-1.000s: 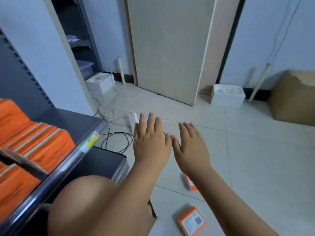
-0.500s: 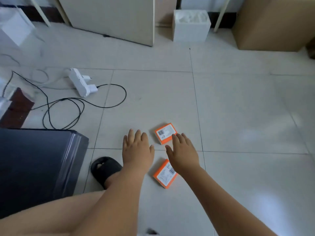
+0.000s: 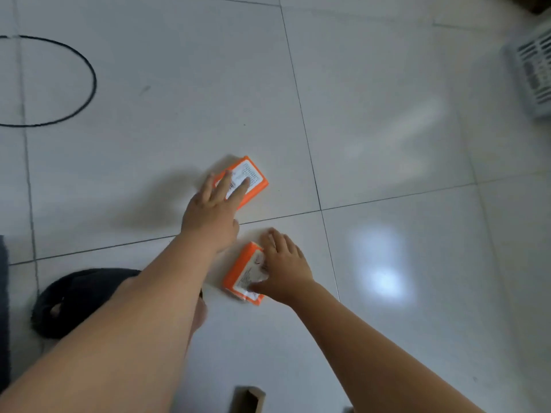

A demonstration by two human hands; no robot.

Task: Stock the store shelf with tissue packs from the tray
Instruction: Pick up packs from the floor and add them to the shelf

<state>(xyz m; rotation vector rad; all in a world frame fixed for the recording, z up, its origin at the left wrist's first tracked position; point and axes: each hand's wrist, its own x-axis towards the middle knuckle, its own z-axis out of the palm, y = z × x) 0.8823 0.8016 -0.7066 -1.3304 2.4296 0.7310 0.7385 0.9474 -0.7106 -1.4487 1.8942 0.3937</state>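
White glossy floor tiles (image 3: pixel 387 114) fill the head view, with two orange tissue packs lying on them close to the middle. The far tissue pack (image 3: pixel 255 175) lies flat just off centre toward 9 o'clock, white printed label up. The left hand (image 3: pixel 211 213) reaches it from 7 o'clock, its fingers (image 3: pixel 243 186) straight and spread, tips resting on the label. The near tissue pack (image 3: pixel 241 269) sits at 6 o'clock from the first, apart from it. The right hand (image 3: pixel 286 266) covers its right side, thumb on the near end and fingers curled over the far end, gripping it. A black slipper (image 3: pixel 74 299) lies at 8 o'clock, a black cable loop (image 3: pixel 89 70) at 10 o'clock, and a blurred white slotted basket (image 3: pixel 533 70) at 2 o'clock by the frame edge
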